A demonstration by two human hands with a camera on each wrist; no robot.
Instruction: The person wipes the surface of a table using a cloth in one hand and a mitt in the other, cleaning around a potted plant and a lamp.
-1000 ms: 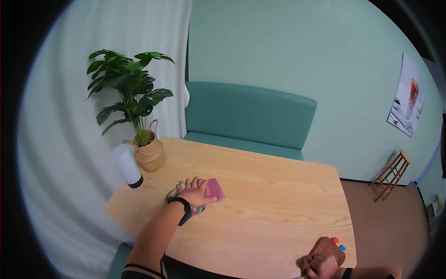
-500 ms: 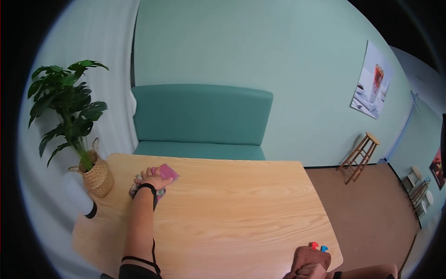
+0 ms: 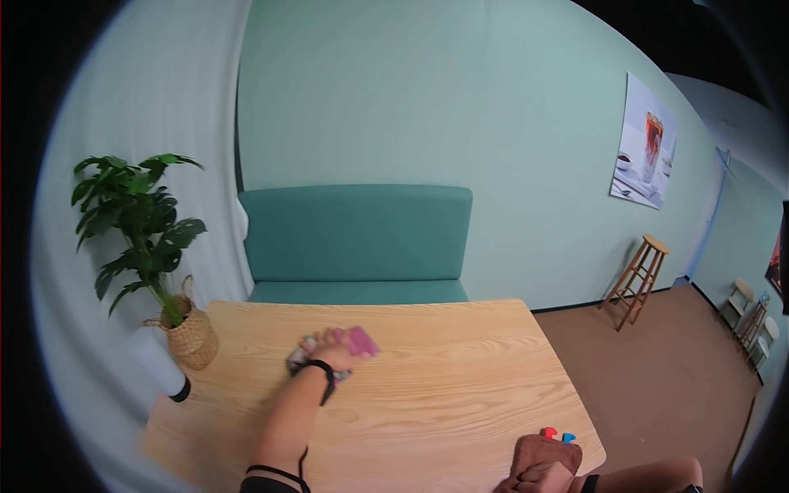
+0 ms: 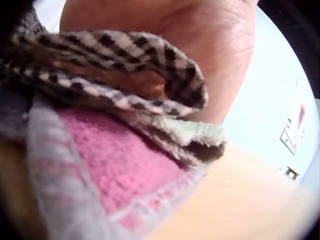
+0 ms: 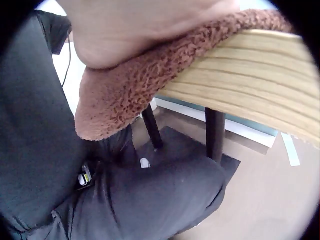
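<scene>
My left hand (image 3: 335, 355) lies flat with fingers extended, pressing a bunch of folded cloths against the wooden table (image 3: 427, 370). A pink cloth (image 3: 358, 340) sticks out past its thumb side. In the left wrist view, a black-and-white checked cloth (image 4: 185, 75) is folded under the palm, above pink terry fabric (image 4: 115, 155) with a greyish border. My right hand (image 3: 544, 478) has curled fingers gripping a brown fluffy cloth (image 3: 536, 452) at the table's near right corner. In the right wrist view this cloth (image 5: 125, 100) hangs over the edge beneath the hand's heel.
A small red piece (image 3: 550, 433) and a blue piece (image 3: 569, 439) sit at the brown cloth's far edge. On the left stand a white bottle (image 3: 158, 366) with a black base and a plant in a woven basket (image 3: 193, 341). A green bench (image 3: 357, 234) stands behind the table.
My left hand has slid the cloths toward the table's far side, then to the right. The head view has turned right. My right hand stays on the brown cloth at the corner.
</scene>
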